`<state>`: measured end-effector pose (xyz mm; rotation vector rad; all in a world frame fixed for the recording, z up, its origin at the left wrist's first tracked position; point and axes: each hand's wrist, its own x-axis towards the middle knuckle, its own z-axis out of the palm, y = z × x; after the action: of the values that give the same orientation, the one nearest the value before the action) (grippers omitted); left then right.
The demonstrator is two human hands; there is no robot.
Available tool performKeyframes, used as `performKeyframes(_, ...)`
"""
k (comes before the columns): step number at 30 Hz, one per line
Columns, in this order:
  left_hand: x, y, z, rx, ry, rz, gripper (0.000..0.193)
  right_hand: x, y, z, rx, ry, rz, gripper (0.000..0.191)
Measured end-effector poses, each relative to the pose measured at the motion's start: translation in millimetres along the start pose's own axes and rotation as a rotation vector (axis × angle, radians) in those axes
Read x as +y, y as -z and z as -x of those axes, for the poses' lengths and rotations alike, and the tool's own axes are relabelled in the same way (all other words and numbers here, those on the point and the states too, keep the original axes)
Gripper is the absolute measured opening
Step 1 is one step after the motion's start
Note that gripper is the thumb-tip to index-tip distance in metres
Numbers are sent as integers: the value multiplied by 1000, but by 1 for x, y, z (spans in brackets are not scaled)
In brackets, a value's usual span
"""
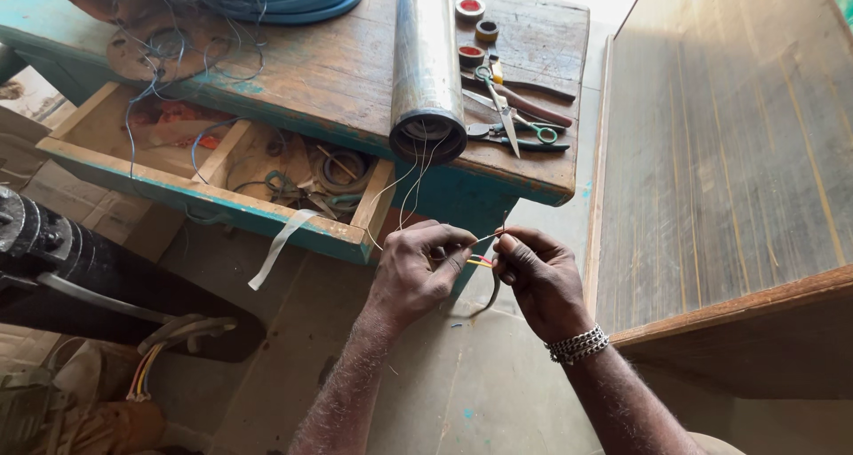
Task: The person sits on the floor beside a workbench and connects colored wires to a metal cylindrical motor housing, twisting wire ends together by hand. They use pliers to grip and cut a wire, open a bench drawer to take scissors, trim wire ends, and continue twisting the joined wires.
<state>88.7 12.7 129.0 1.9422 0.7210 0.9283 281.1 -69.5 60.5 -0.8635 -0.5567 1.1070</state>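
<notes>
My left hand [419, 268] and my right hand [537, 275] meet in front of a teal wooden table [355, 64]. Between their fingertips they pinch thin wires [481, 261], one bare and pale, others yellow and red. Fine pale strands run up from my left hand to the open end of a long metal cylinder [426, 73] that lies on the table. A grey cable loops down below my hands. A metal bracelet sits on my right wrist.
Scissors [503, 108], pliers [520, 137] and several tape rolls [471, 30] lie on the table's right part. An open drawer [222, 175] holds wire coils and clutter. Blue cable coils sit at top. A wooden bench [729, 153] stands right; a dark motor body [80, 259] left.
</notes>
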Motion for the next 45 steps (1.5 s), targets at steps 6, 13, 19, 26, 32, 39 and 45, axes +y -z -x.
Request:
performKeyframes(6,2,-8,5,138,-272,-228,11,5,3,-1,-62,5,-4,18)
performKeyframes(13,0,-16,4,167,-254,-86,14,7,1,2,-76,-20,16,23)
performKeyframes(19,-1,-16,5,194,-248,-66,7,4,-2,5,-105,-6,41,23)
performKeyframes(26,2,-15,6,212,-238,-61,6,2,-2,5,-106,-47,17,20)
performKeyframes(32,2,-14,6,186,-275,-69,7,3,-1,4,-60,-74,44,19)
performKeyframes(39,1,-15,7,132,-284,-54,10,5,0,6,-100,-46,1,16)
performKeyframes(45,3,-16,8,141,-323,-57,12,4,1,7,-98,-30,0,15)
